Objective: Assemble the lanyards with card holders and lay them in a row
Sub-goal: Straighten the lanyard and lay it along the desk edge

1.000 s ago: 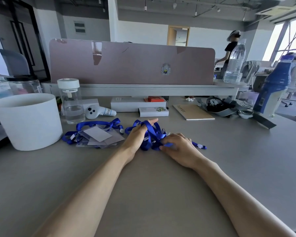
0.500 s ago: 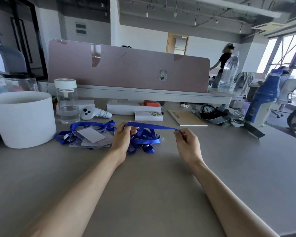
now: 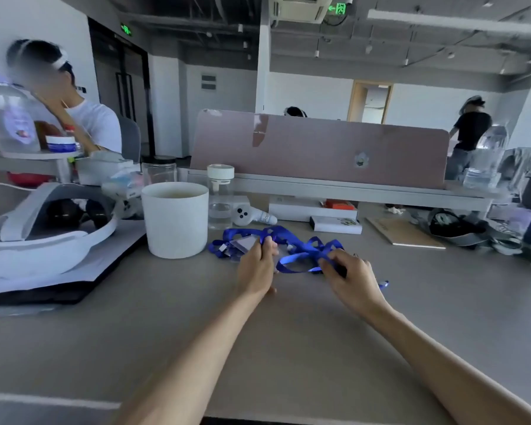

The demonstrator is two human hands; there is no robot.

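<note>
The blue ribbon lanyards (image 3: pixel 298 243) lie in a tangle on the grey table (image 3: pixel 288 348), just beyond both hands. The left hand (image 3: pixel 256 268) has its grip curled round a strand at the tangle's left end. The right hand (image 3: pixel 351 279) pinches a strand at the right end, so the ribbon between the two grips runs roughly left to right. The clear plastic card holders (image 3: pixel 242 244) sit just left of the left grip, perhaps touching it; blur hides that. The left hand is therefore nearer to a holder.
</note>
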